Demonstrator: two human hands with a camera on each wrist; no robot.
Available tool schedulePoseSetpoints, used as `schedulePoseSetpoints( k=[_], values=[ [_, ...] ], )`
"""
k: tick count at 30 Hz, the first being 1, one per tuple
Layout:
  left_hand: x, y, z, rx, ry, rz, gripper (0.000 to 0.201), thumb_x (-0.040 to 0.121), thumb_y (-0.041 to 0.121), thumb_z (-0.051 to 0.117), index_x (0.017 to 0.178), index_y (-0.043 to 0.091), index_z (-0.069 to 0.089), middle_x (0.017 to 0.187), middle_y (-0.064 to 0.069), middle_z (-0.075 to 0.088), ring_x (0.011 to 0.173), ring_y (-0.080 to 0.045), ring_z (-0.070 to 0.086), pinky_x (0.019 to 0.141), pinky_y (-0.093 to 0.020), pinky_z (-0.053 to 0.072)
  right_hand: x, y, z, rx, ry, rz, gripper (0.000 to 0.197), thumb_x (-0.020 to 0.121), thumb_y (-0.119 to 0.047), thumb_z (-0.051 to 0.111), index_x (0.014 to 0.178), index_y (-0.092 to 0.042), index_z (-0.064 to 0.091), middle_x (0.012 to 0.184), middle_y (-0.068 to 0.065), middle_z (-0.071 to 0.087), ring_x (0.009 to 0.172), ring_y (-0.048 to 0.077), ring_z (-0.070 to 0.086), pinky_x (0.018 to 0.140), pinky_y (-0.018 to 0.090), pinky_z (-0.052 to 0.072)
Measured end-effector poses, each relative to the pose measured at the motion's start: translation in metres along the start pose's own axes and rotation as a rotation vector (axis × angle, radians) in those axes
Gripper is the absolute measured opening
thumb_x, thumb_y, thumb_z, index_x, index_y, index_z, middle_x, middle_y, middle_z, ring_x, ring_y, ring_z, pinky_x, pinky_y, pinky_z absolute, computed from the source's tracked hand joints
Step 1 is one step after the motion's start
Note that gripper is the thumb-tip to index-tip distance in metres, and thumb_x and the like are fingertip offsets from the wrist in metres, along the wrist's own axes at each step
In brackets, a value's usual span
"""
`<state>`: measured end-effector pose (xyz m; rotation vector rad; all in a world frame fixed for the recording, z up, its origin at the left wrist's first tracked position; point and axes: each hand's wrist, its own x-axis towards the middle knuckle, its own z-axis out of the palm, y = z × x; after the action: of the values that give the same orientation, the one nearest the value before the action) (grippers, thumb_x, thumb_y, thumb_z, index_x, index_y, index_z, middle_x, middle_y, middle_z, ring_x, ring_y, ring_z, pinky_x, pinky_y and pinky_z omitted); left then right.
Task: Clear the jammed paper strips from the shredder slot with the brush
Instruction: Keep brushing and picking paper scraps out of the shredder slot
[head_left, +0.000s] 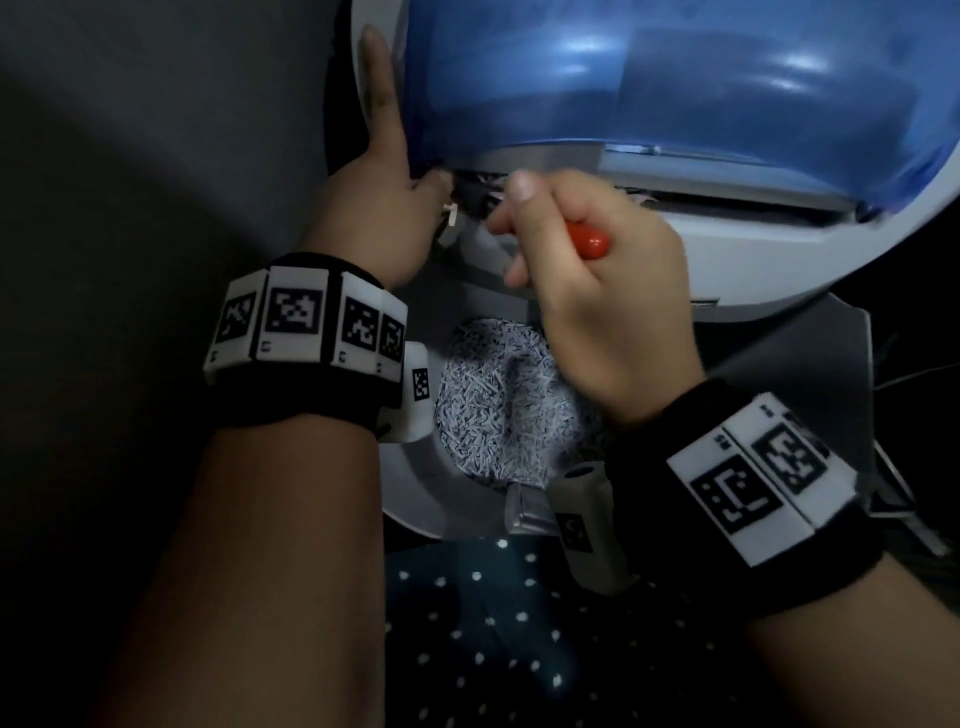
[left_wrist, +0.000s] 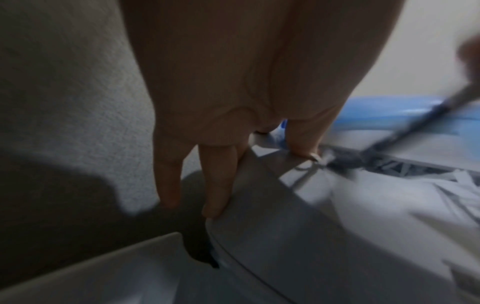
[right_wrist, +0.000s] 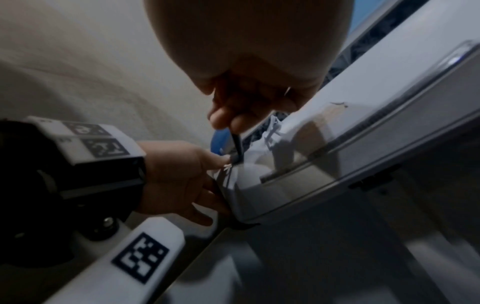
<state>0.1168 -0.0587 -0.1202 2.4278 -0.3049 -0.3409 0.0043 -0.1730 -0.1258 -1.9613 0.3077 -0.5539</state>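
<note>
The grey shredder head (head_left: 737, 254), partly covered in blue film (head_left: 649, 78), is tilted up over its bin. Its slot (head_left: 737, 200) runs across the face, and white paper strips (head_left: 450, 217) stick out at its left end. My right hand (head_left: 587, 296) grips the red-handled brush (head_left: 589, 240). The brush's dark shaft (left_wrist: 415, 123) slants down into the slot's left end (right_wrist: 237, 150). My left hand (head_left: 387, 156) lies with straight fingers (left_wrist: 215, 185) along the head's left edge, its thumb (left_wrist: 303, 144) on the face beside the brush tip. The bristles are blurred.
Below the hands the grey bin (head_left: 415, 478) holds a heap of shredded paper (head_left: 498, 405). A dark cloth with white dots (head_left: 493, 649) is at the bottom. A pale textured wall (left_wrist: 64, 102) stands left of the shredder.
</note>
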Motion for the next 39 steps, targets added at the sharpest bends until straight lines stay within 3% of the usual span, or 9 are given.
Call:
schedulePoseSetpoints(
  k=[5,10,12,17,21,23,26,31,39],
  values=[
    [0.0,0.0,-0.001,0.006,-0.008,0.003,0.087,0.102,0.025,0.047,0.154,0.034,-0.022,0.129,-0.007,0.063,0.071,-0.004,0.053,0.081,-0.027,0.038,0.004,0.001,-0.01,0.118,0.221,-0.005,0.04,0.099,-0.022,0.052,0.062,-0.008,0.061,0.055,0.0,0.053,0.056,0.01,0.05,0.058,0.035,0.041],
    [-0.001,0.0,-0.001,-0.006,-0.007,0.013,0.086,0.103,0.027,0.046,0.152,0.034,-0.024,0.143,-0.005,0.056,0.093,-0.022,0.065,0.09,-0.034,0.047,-0.001,-0.001,-0.002,0.05,-0.046,-0.01,0.028,0.1,-0.027,0.056,0.081,-0.014,0.07,0.062,-0.007,0.061,0.063,0.007,0.06,0.065,0.03,0.047],
    [-0.001,0.001,-0.002,-0.015,-0.004,0.009,0.086,0.102,0.025,0.046,0.153,0.035,-0.023,0.144,-0.005,0.055,0.101,-0.021,0.064,0.094,-0.031,0.043,0.0,0.002,-0.002,-0.048,-0.028,0.014,0.032,0.1,-0.03,0.054,0.078,-0.014,0.071,0.062,-0.001,0.062,0.064,0.013,0.06,0.066,0.036,0.048],
    [0.0,0.001,0.0,-0.016,-0.014,0.002,0.087,0.102,0.024,0.048,0.153,0.034,-0.022,0.135,-0.009,0.06,0.07,0.001,0.051,0.082,-0.024,0.037,0.003,-0.001,-0.012,0.049,0.156,-0.031,0.041,0.097,-0.022,0.053,0.065,0.002,0.059,0.055,0.008,0.052,0.056,0.017,0.048,0.058,0.04,0.038],
    [0.001,0.0,-0.001,-0.043,-0.014,0.021,0.088,0.101,0.022,0.048,0.154,0.032,-0.021,0.146,-0.003,0.052,0.101,-0.018,0.063,0.091,-0.023,0.039,-0.001,-0.001,-0.003,0.013,-0.104,0.004,0.029,0.098,-0.028,0.056,0.076,-0.017,0.072,0.057,-0.012,0.058,0.062,0.006,0.058,0.065,0.03,0.046],
    [0.0,0.0,-0.001,-0.025,-0.013,0.022,0.087,0.102,0.022,0.047,0.154,0.032,-0.022,0.141,-0.008,0.057,0.09,-0.015,0.062,0.087,-0.025,0.04,-0.001,0.003,-0.002,-0.096,-0.112,0.045,0.033,0.097,-0.034,0.054,0.078,-0.016,0.073,0.06,-0.005,0.062,0.065,0.013,0.061,0.068,0.038,0.049],
    [-0.001,0.002,-0.001,-0.005,-0.021,0.017,0.086,0.103,0.023,0.047,0.154,0.031,-0.023,0.136,-0.012,0.06,0.081,-0.01,0.055,0.085,-0.024,0.038,0.003,0.006,-0.009,-0.1,0.099,0.034,0.042,0.095,-0.03,0.051,0.067,-0.003,0.064,0.058,0.01,0.058,0.063,0.027,0.056,0.063,0.043,0.043],
    [0.0,0.001,-0.002,-0.016,-0.021,0.014,0.087,0.102,0.023,0.047,0.154,0.032,-0.022,0.135,-0.01,0.061,0.071,-0.004,0.052,0.082,-0.022,0.037,-0.002,-0.006,-0.01,0.129,0.114,-0.103,0.04,0.098,-0.018,0.054,0.064,0.002,0.06,0.055,0.008,0.048,0.055,0.015,0.047,0.057,0.03,0.037],
    [-0.003,0.003,-0.001,-0.036,-0.003,0.0,0.087,0.101,0.023,0.047,0.154,0.033,-0.021,0.143,-0.01,0.055,0.105,-0.024,0.062,0.092,-0.028,0.04,0.004,0.014,-0.005,-0.064,-0.022,0.047,0.014,0.096,-0.028,0.06,0.096,-0.023,0.073,0.077,-0.013,0.067,0.079,0.009,0.067,0.079,0.033,0.054]
  ],
)
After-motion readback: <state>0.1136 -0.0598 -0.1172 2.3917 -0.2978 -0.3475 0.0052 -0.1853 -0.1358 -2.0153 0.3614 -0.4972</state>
